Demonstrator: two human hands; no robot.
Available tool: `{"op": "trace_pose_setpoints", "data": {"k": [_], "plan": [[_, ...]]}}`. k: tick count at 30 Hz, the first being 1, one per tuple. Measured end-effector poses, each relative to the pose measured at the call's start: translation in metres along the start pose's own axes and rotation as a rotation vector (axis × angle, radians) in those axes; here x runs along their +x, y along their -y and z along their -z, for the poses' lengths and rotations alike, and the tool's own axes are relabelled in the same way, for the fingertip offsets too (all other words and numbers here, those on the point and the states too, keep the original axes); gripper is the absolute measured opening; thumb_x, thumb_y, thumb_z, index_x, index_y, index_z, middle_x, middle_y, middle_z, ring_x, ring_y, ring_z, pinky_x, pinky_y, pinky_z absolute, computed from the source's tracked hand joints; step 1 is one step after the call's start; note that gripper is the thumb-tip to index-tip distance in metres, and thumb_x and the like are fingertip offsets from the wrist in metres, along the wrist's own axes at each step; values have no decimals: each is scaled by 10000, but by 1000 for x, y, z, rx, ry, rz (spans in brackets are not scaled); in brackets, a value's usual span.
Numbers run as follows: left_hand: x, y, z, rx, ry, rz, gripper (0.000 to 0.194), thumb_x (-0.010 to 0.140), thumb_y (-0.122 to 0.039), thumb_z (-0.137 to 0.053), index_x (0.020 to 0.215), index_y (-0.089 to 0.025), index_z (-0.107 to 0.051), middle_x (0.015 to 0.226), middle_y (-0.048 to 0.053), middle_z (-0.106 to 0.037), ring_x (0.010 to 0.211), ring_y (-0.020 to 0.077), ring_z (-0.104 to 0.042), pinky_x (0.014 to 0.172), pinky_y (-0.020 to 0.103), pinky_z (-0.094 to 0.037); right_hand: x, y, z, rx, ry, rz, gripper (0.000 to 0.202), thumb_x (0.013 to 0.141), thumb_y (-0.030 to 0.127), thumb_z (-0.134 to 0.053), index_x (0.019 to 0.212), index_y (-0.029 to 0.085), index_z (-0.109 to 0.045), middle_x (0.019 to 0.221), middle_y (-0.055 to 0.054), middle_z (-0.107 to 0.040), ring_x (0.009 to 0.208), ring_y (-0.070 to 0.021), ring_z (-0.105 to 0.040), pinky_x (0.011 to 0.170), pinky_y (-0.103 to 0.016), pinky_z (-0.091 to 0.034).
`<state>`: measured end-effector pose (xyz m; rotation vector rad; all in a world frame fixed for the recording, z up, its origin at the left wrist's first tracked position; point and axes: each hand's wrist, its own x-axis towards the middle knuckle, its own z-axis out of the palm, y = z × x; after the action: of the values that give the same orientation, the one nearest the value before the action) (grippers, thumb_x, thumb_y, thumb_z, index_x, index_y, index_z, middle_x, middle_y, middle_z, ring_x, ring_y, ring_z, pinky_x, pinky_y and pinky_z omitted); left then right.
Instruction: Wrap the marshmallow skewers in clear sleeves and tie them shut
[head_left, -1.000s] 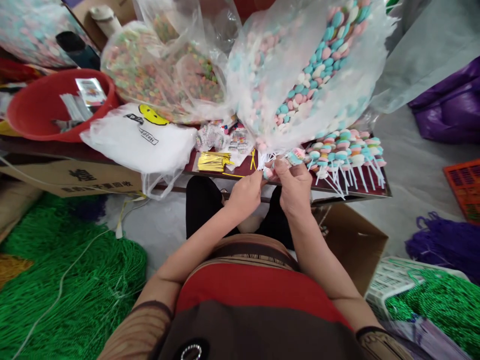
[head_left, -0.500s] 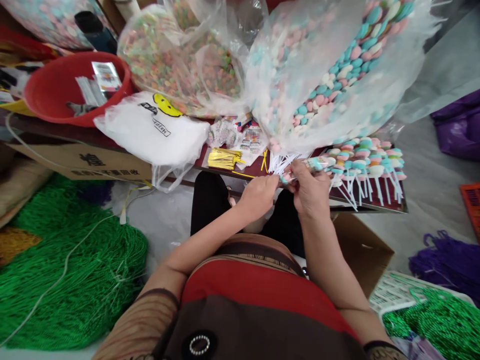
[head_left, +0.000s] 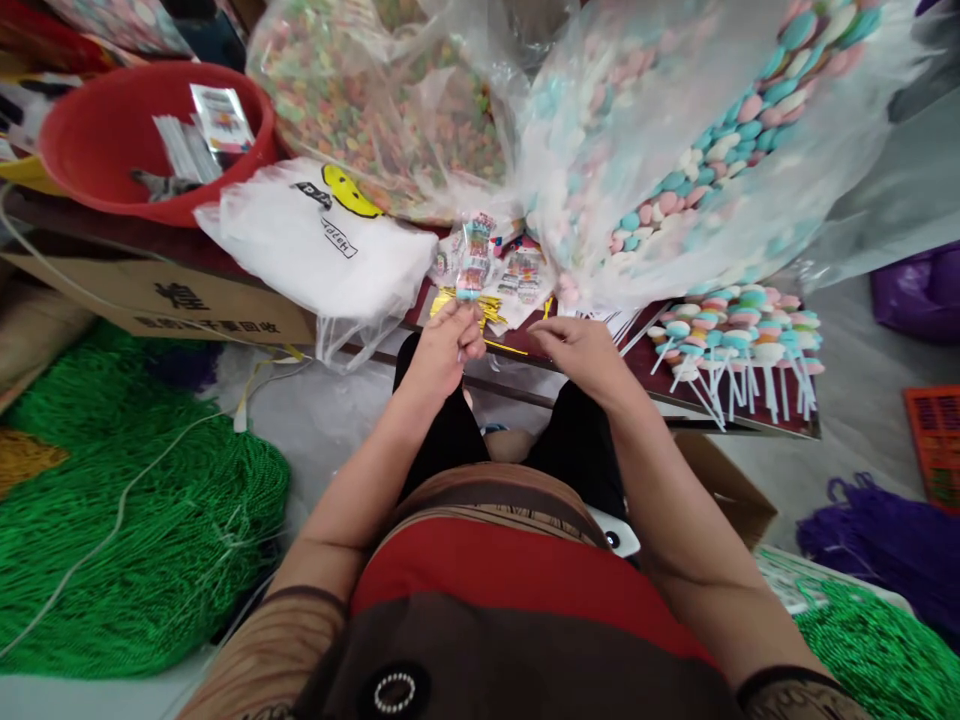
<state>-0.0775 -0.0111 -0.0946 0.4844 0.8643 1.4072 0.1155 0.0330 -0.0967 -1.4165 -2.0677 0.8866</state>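
My left hand [head_left: 448,345] is closed around the lower end of a clear-wrapped candy stick [head_left: 475,262], which stands upright above the fingers. My right hand [head_left: 576,345] hovers to the right over the table's front edge, fingers loosely bent and apart, with nothing visible in them. Behind the left hand lies a bundle of yellow ties [head_left: 491,308], partly hidden. Printed clear wrappers [head_left: 523,270] lie behind the ties. White sticks [head_left: 611,322] are just behind my right hand. Candy skewers [head_left: 739,325] with white sticks are piled at the table's right end.
Large bags of ring candies [head_left: 382,120] and pastel candies [head_left: 675,150] stand at the back. A white plastic bag [head_left: 322,245] and a red basin [head_left: 90,150] are on the left. Green cords [head_left: 150,520] and a cardboard box [head_left: 724,490] are below.
My hands have moved apart. The left hand has shifted left, with the wrapped candy stick now upright in it; the right hand has let go of the stick. The view has shifted slightly.
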Motion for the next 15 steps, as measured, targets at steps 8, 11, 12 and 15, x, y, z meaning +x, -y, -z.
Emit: {"op": "trace_pose_setpoints", "data": {"k": [8, 11, 12, 15], "plan": [[14, 18, 5, 159, -95, -22, 285, 926, -391, -660, 762, -196, -534, 580, -31, -591, 556, 98, -619, 508, 184, -460, 7, 21, -24, -665, 253, 131, 343, 991, 218, -476, 1045, 169, -812, 1048, -143, -773, 956, -250, -681, 769, -335, -445], [24, 14, 6, 219, -119, -68, 294, 934, -392, -653, 748, -204, -525, 581, -22, -610, 591, 110, -646, 508, 182, -457, 11, 22, -23, -753, 305, 169, 333, 981, 193, -480, 1029, 139, -805, 1000, -159, -769, 935, -262, -682, 752, -348, -422], [26, 13, 6, 227, -118, -71, 295, 932, -392, -657, 745, -206, -525, 578, -20, -610, 598, 113, -650, 507, 183, -457, 12, 22, -24, -770, 309, 183, 330, 977, 183, -480, 1027, 127, -801, 983, -169, -767, 926, -270, -683, 752, -357, -419], [31, 12, 8, 216, -131, -60, 298, 914, -398, -686, 742, -205, -537, 586, -15, -610, 598, 117, -654, 500, 189, -450, 14, 22, -28, -779, 298, 235, 347, 975, 158, -449, 1047, 92, -782, 949, -204, -760, 905, -291, -689, 777, -382, -422]]}}
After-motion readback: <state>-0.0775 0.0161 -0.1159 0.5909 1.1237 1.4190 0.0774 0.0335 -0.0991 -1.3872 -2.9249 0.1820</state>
